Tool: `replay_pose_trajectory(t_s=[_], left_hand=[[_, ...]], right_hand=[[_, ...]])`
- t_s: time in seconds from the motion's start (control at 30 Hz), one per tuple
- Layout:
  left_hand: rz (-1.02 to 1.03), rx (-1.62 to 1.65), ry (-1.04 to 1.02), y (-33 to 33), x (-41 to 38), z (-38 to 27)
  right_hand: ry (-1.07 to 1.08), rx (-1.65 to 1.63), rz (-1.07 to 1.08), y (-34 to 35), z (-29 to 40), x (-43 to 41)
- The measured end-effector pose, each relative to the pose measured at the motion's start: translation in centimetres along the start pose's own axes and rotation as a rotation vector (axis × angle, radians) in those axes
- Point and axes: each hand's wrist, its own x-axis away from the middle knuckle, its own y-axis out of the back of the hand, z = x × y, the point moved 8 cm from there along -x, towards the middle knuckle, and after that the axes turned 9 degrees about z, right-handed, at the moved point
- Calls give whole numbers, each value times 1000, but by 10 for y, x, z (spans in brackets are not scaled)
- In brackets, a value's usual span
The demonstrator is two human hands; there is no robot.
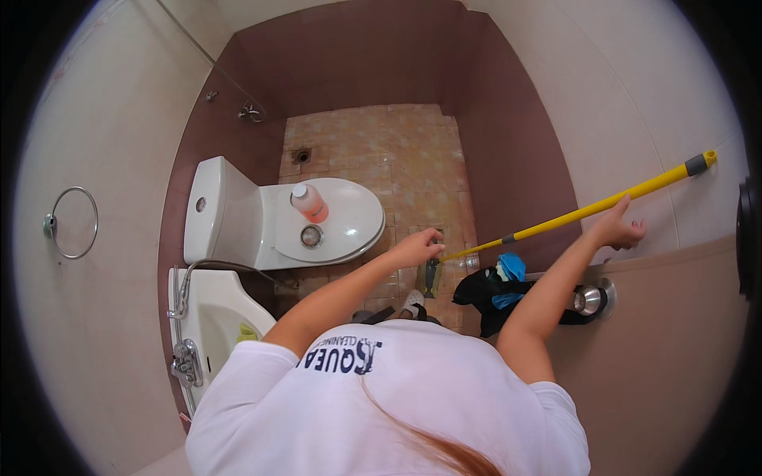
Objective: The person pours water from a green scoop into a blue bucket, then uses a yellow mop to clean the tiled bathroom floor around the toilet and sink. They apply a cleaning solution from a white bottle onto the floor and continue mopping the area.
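A yellow telescopic pole (pixel 571 220) with grey collars slants from the floor up to the right. At its lower end lies a flat dark and green tool head (pixel 431 271), partly hidden. My left hand (pixel 421 246) is above that head, fingers bent; whether it holds anything is unclear. My right hand (pixel 619 227) is beside the upper pole, one finger reaching onto it and the others bent apart from it. A bottle of pink liquid with a white cap (pixel 311 205) stands on the closed toilet lid (pixel 351 214), beside a small round clear-topped item (pixel 311 236).
The white washbasin (pixel 223 309) at left holds a yellow-green cloth (pixel 246 333). Black and blue cloths (pixel 494 291) hang by a metal door knob (pixel 588 300) on the right. A floor drain (pixel 302 156) lies behind the toilet. The tiled floor (pixel 417 149) looks wet.
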Motion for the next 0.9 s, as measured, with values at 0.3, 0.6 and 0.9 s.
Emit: replay_pose_trajectory(t_s=[0.3, 0.6, 0.9], left_hand=[[-67, -585, -401, -3, -112, -123], [599, -153, -610, -145, -90, -162], [790, -466, -697, -117, -138, -124]], right_hand=[[-270, -900, 913, -103, 51, 43], [59, -1080, 888, 114, 117, -5], [69, -989, 737, 114, 87, 66]])
